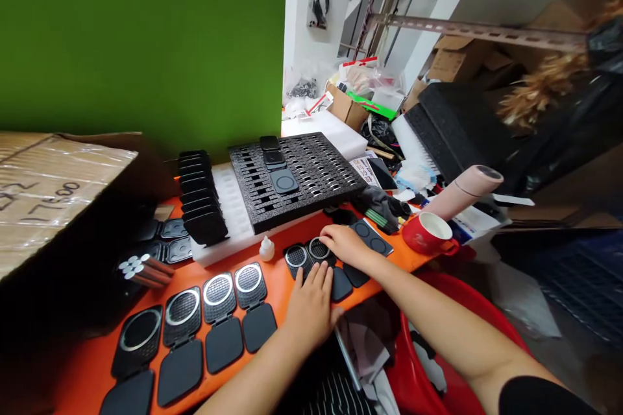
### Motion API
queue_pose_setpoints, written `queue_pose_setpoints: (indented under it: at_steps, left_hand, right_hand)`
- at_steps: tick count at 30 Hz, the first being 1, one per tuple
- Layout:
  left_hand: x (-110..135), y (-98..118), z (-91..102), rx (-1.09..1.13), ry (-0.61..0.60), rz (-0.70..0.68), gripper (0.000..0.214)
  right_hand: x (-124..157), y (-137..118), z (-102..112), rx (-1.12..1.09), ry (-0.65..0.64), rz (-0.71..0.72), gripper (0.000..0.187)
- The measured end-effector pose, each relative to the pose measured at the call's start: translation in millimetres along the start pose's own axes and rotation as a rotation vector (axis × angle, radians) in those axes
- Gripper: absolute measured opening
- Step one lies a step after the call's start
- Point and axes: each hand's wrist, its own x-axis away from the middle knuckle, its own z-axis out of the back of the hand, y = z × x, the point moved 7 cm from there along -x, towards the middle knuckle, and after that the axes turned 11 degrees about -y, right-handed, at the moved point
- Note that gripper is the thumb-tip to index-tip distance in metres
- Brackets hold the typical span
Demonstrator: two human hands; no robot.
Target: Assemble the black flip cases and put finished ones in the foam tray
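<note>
On the orange table, a black hinged panel (292, 272) lies unfolded under both hands, with a silver metal ring (296, 256) on one square and a second ring (317, 248) on the square beside it. My left hand (311, 301) rests flat on the panel's near side, fingers stretched out. My right hand (346, 246) is bent over the second ring, its fingertips pressed together at the ring's edge; part of the ring is hidden. To the left stand several similar unfolded panels (224, 345) with rings on their upper squares.
A small white bottle (267, 249) stands behind the panels. Black slotted foam (311, 175) carries a folding charger (283, 181). Black pieces stand in white foam (228, 191). A red mug (427, 234) and pink flask (462, 192) are at right. Brown rods (150, 272) lie left.
</note>
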Motion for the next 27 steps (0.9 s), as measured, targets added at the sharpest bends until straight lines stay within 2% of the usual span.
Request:
queue_pose_setpoints:
  at_steps: [7, 12, 15, 19, 21, 23, 25, 27]
  left_hand:
    - [3.1, -0.1, 5.2, -0.001, 0.039, -0.022, 0.064]
    - [1.9, -0.4, 6.0, 0.013, 0.059, -0.018, 0.063]
    - [1.0, -2.9, 5.7, 0.056, 0.084, -0.021, 0.061]
    - [8.9, -3.4, 12.6, 0.112, 0.132, -0.066, 0.058]
    - [20.6, -1.0, 22.0, 0.145, 0.164, -0.118, 0.054]
    - [36.7, 0.6, 33.5, 0.184, 0.2, -0.158, 0.049]
    - [54.7, -1.7, 44.9, 0.221, 0.267, -0.174, 0.045]
    - [72.7, -8.1, 53.0, 0.238, 0.377, -0.19, 0.04]
  right_hand:
    - [-7.8, -4.2, -3.7, 0.106, -0.018, 0.011, 0.02]
    - [-0.3, -6.3, 3.2, 0.149, -0.022, -0.008, 0.026]
    - [7.8, -16.3, 21.2, 0.08, 0.056, 0.04, 0.023]
    - [4.8, -46.0, 62.2, -0.037, 0.259, 0.183, 0.026]
    - [-11.8, -66.9, 82.5, -0.05, 0.324, 0.252, 0.024]
    - [-41.1, -91.5, 98.7, -0.026, 0.332, 0.314, 0.022]
    - [-81.0, -117.0, 108.5, 0.057, 0.284, 0.352, 0.024]
    - [-127.2, -136.4, 111.6, 0.199, 0.2, 0.311, 0.027]
